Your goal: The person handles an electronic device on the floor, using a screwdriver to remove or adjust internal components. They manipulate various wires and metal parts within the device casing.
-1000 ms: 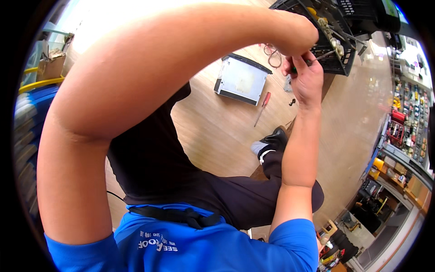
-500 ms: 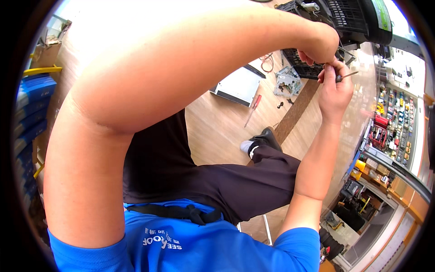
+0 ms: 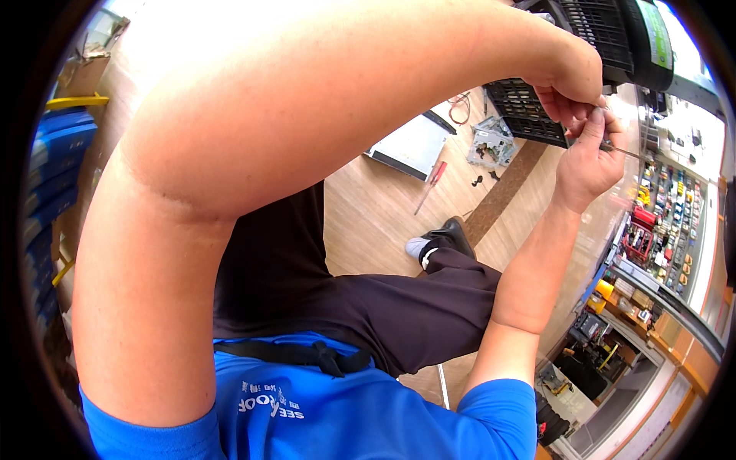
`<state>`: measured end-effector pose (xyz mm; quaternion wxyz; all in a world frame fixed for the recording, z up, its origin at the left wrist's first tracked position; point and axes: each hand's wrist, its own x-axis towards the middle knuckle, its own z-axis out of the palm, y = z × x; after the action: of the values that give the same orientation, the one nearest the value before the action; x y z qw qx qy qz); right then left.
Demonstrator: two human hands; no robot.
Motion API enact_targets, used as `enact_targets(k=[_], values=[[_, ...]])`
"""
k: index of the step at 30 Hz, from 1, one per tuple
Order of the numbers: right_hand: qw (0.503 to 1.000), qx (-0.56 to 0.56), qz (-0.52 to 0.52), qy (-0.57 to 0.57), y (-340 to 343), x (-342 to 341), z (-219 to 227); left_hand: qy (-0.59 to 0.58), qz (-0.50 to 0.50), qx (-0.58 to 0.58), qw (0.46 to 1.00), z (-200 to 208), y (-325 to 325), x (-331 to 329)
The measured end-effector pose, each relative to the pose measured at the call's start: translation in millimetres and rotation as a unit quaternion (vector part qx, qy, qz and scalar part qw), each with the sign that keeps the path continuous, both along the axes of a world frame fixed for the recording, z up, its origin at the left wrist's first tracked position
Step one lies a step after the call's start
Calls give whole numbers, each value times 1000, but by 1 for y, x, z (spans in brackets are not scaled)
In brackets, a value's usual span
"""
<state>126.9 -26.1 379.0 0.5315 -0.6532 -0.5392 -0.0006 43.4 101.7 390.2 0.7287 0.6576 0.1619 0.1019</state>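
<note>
Both my hands meet at the upper right, fingertips close together. In my right hand (image 3: 586, 170), fingers closed, is a thin screwdriver (image 3: 630, 154) whose metal shaft points out to the right; its handle is mostly hidden in the fingers. My left hand (image 3: 573, 73) reaches across from the left with fingers curled down against the right fingertips. Whatever it pinches there is too small or hidden to make out. Just behind the hands are a black slotted plastic panel (image 3: 527, 111) and a black machine (image 3: 652, 46) with a slatted housing.
On the wood floor lie a flat silver-white box (image 3: 410, 146), a red-handled screwdriver (image 3: 437, 175), a metal bracket part (image 3: 492, 144), small black pieces and a coiled cable (image 3: 460, 109). Shelves with many small goods (image 3: 675, 222) stand at the right; blue stacked items (image 3: 61, 153) at the left.
Both hands have shifted to the right and a little down. The screwdriver has moved with the right hand, and more of its shaft shows.
</note>
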Motion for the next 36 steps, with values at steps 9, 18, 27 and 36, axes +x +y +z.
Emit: enact_targets(k=[9,18,27,36], values=[[999,4,-42,-1,8,-3,-1,115,160,105,975,35,-33,-25],[993,-28,47,107,15,22,-25,89,7,289,953,-10,19,17],[957,-209,197,35,6,-4,-244,99,37,569,816,8,17,-10],[930,-349,115,-4,10,-25,-342,129,21,489,862,-8,7,-23]])
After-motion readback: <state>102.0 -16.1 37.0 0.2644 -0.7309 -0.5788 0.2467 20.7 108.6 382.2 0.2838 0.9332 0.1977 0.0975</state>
